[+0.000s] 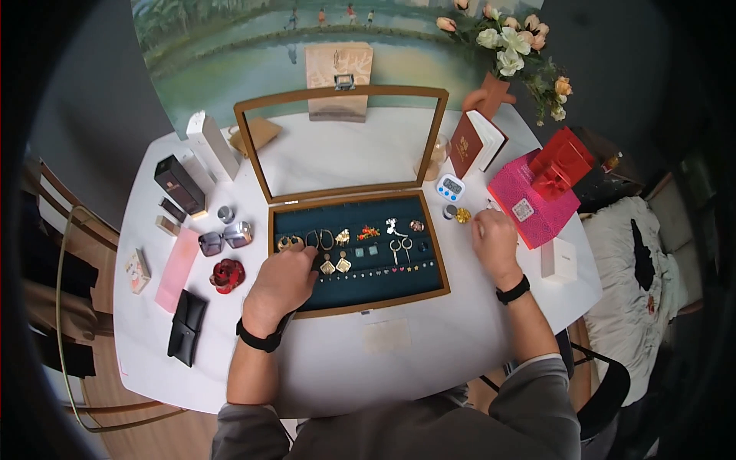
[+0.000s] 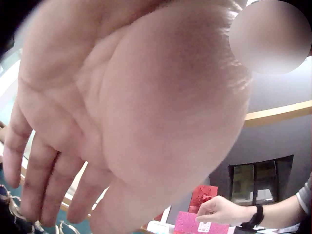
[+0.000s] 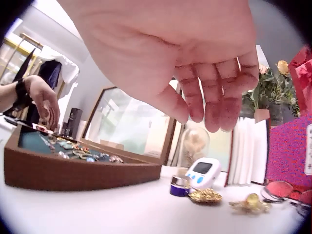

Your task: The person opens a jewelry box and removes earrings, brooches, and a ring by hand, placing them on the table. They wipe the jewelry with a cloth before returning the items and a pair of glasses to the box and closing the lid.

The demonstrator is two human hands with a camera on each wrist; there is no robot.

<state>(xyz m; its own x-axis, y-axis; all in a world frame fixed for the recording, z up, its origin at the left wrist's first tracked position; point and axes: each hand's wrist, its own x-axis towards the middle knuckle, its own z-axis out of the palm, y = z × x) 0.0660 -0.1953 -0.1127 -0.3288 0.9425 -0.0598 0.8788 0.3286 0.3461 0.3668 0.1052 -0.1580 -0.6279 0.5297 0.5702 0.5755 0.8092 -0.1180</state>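
Note:
A wooden jewelry box (image 1: 437, 249) lies with its glass lid raised, showing rows of earrings and brooches on dark green fabric. Over its left part hovers my left hand (image 1: 284, 282), palm down, fingers fairly straight and partly hiding some gold earrings (image 1: 290, 241). Hoop earrings (image 1: 326, 239) lie just beyond its fingertips. To the right of the box, my right hand (image 3: 180, 63) is held above the table with loosely bent fingers and nothing in them. Below it are a gold brooch (image 3: 205, 196), a gold piece with a round bead (image 3: 249, 204) and a small blue jar (image 3: 179, 188).
A white timer (image 1: 451, 188), an upright red book (image 1: 468, 144) and a pink bag (image 1: 529, 201) stand at the right. Sunglasses (image 1: 224, 239), a red flower ornament (image 1: 227, 276), a black case (image 1: 186, 328) and several boxes occupy the left side.

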